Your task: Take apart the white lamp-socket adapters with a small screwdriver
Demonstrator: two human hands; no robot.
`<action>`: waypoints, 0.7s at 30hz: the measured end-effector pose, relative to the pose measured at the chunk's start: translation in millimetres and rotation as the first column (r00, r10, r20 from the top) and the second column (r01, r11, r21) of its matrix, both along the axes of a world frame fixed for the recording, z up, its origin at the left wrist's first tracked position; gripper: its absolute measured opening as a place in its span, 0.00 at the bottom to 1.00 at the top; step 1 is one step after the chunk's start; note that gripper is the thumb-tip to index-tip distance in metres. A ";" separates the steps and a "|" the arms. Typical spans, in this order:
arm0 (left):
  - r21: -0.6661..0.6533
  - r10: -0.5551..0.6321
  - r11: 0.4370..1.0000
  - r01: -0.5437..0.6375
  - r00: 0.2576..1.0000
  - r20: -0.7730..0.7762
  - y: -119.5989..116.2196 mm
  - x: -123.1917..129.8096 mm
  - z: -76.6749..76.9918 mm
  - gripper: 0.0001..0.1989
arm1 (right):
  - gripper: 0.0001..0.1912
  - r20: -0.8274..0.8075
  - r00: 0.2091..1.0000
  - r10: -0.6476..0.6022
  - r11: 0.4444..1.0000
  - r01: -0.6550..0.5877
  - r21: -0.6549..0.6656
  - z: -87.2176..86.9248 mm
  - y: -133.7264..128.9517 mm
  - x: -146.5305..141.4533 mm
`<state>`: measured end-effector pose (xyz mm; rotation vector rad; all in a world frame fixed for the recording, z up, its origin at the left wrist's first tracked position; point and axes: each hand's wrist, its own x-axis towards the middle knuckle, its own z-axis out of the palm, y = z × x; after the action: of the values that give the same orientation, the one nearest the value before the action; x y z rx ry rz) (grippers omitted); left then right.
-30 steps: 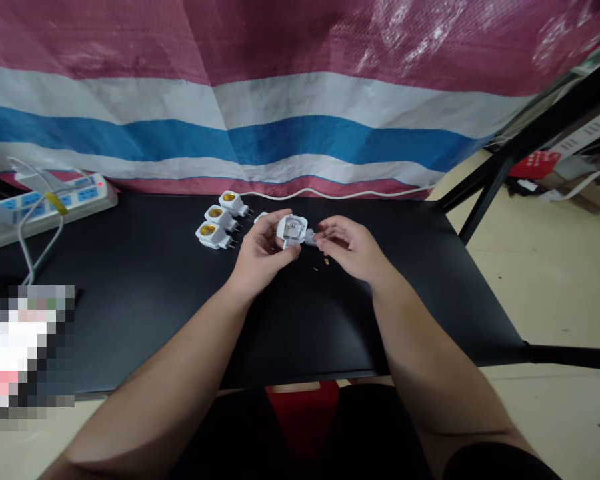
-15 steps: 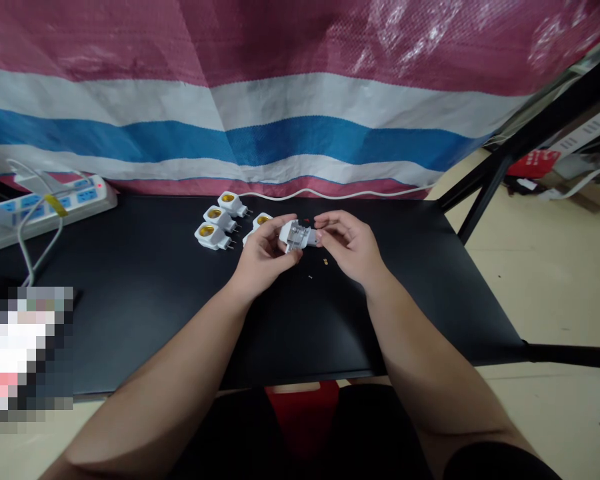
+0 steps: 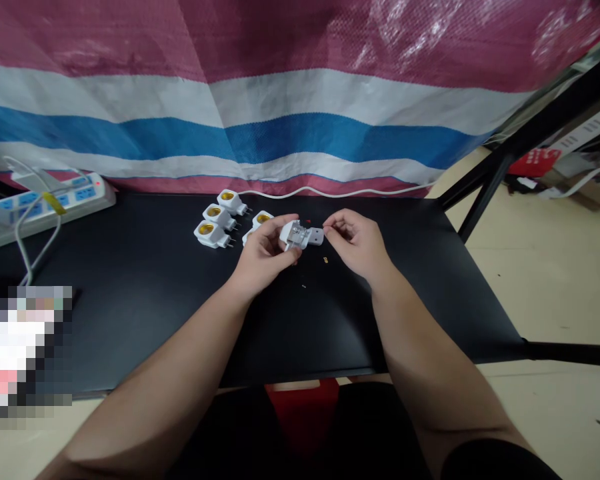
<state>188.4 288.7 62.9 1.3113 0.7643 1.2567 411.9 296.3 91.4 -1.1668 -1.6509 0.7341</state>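
Now left hand (image 3: 264, 252) grips white socket adapter (image 3: 300, 235); right hand (image 3: 356, 243) beside.

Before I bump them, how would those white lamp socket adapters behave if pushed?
The white lamp socket adapters look like rigid, light plastic. On the smooth black tabletop they would probably slide easily, though their protruding pins might catch.

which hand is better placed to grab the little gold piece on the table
Probably the right hand: it looks free and sits just beside the little gold piece on the black table. The left hand is holding the white plug adapter.
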 end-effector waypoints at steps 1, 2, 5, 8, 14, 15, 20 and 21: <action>0.004 0.004 1.000 -0.004 1.000 0.005 0.4 0.1 -0.7 0.29 | 0.01 0.008 1.000 -0.020 1.000 0.020 0.006 1.1 0.3 2.6; 0.009 0.006 1.000 -0.006 1.000 0.013 0.7 0.3 -1.3 0.29 | 0.01 0.008 1.000 -0.028 1.000 0.028 0.005 2.6 0.1 4.8; 0.025 0.019 0.999 -0.020 0.999 0.048 1.1 1.1 -0.8 0.28 | 0.04 0.032 0.991 0.129 0.987 -0.125 -0.103 7.3 -3.7 7.8; 0.030 0.053 0.998 -0.056 0.995 0.086 0.7 1.1 3.1 0.28 | 0.10 0.118 0.863 0.492 0.834 -0.427 -0.350 7.7 -9.9 3.3; 0.017 0.082 0.996 -0.084 0.993 0.082 0.0 0.9 6.9 0.27 | 0.06 0.374 0.662 0.650 0.747 -0.465 -0.475 1.2 -25.6 -24.4; 0.014 0.083 0.996 -0.084 0.993 0.079 -0.1 1.0 6.4 0.27 | 0.05 0.404 0.655 0.639 0.760 -0.455 -0.464 2.1 -28.8 -29.1; 0.005 0.083 0.996 -0.084 0.992 0.092 -0.5 0.7 9.7 0.26 | 0.10 0.488 0.615 0.620 0.781 -0.423 -0.460 13.6 -40.2 -42.4; 0.007 0.092 0.996 -0.093 0.990 0.104 -0.5 0.2 11.9 0.25 | 0.10 0.496 0.609 0.619 0.781 -0.412 -0.469 15.6 -40.8 -42.9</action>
<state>188.6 288.2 74.8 1.2216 0.7521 1.3938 369.1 255.6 107.0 -1.2248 -2.6055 1.0780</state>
